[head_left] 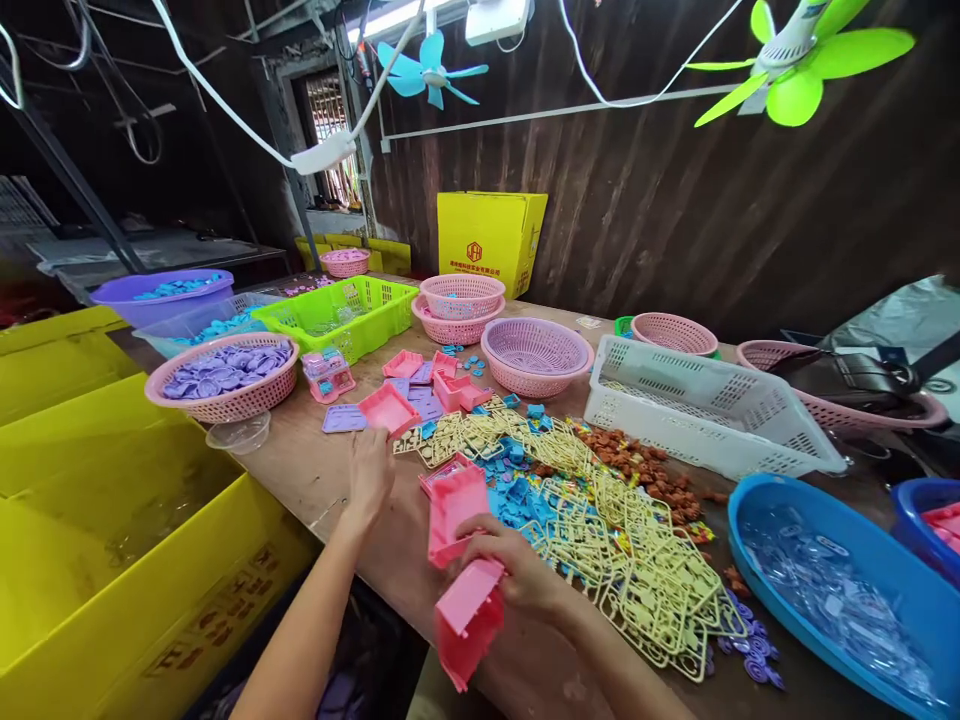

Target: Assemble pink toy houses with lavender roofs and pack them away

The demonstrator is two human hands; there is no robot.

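Note:
My right hand (510, 560) grips pink plastic box parts: one shallow tray-like part (456, 510) points away from me, and a deeper part (471, 625) hangs below the fingers, tilted over the table edge. Further left, my left hand (371, 470) is closed at the near edge of another pink tray part (390, 408); its fingertips are partly hidden. Beyond it lie flat purple panels (424, 402) and more pink box parts (454, 388). To the right spreads a heap of cream plastic frames with small pieces (637, 560), mixed with blue parts (517, 498) and brown pieces (645, 465).
A pink basket of purple pieces (225, 372), a green crate (352, 325) and a stacked purple basket (536, 345) stand behind. At right are a white crate (705, 400) and a blue basin of clear parts (750, 500). Yellow boxes (225, 590) flank the table's left edge.

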